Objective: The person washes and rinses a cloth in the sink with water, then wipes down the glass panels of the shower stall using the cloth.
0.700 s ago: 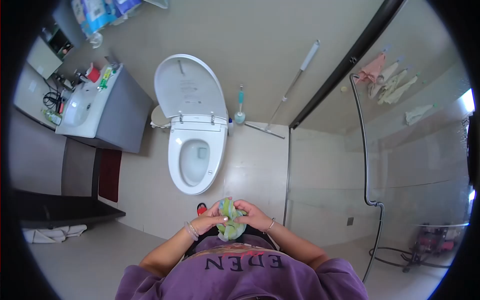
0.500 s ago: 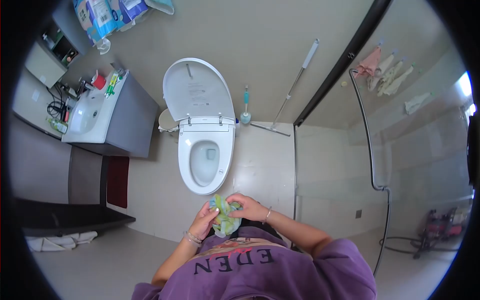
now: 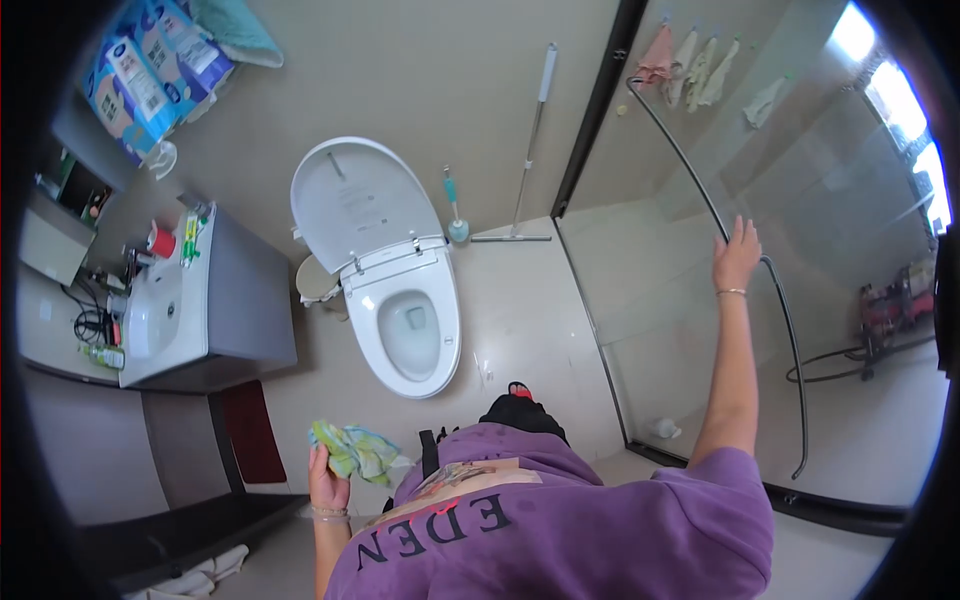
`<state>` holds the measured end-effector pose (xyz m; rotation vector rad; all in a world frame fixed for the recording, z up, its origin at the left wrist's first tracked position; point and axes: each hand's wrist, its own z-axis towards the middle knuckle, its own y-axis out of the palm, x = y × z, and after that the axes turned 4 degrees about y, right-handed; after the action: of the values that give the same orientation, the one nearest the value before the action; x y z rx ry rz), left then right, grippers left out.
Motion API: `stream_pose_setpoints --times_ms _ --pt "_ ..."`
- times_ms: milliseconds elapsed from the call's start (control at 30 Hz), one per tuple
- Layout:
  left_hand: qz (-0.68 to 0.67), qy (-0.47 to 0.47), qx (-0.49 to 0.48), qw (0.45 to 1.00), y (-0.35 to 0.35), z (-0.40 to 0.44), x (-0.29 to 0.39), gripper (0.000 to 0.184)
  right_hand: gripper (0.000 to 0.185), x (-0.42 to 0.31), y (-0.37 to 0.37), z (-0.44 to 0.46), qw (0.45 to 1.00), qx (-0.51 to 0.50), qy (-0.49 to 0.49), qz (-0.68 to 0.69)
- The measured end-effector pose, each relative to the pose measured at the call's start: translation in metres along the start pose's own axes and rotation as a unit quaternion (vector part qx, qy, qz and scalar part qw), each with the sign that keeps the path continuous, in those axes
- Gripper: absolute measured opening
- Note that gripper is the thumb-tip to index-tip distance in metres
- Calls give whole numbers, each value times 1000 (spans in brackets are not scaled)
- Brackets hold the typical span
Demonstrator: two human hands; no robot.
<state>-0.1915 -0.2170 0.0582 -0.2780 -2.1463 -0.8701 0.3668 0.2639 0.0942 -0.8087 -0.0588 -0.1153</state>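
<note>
In my left hand [image 3: 328, 485], at the lower left, is a crumpled green, yellow and blue cloth [image 3: 358, 453], gripped at one end while the rest hangs out toward my shirt. My right arm stretches out to the glass shower door [image 3: 700, 290]. My right hand [image 3: 738, 262] lies over the bend of its long metal handle [image 3: 792, 345], fingers extended; whether they press on the bar or hover just over it I cannot tell. In front of me stands a white toilet [image 3: 412, 335] with its lid raised.
A toilet brush [image 3: 458, 229] and a floor squeegee [image 3: 527, 165] stand by the back wall. To the left are a sink cabinet [image 3: 250, 300], a bin [image 3: 315, 280] and a dark red mat [image 3: 253, 430]. Small cloths [image 3: 697, 75] hang past the glass. My sandalled foot [image 3: 520, 389] shows on the floor.
My hands have parted: the left keeps the cloth and has moved left, while the right has let go and reached up to the shower door handle. My view has turned and shifted right.
</note>
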Motion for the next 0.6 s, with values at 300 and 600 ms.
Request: stream_pose_setpoints --times_ms 300,600 --pt "-29 -37 -25 999 66 18 -47 32 29 15 20 14 984 -156 15 82" --pt "0 -41 -58 997 121 36 -59 29 30 1 37 34 979 -173 17 104"
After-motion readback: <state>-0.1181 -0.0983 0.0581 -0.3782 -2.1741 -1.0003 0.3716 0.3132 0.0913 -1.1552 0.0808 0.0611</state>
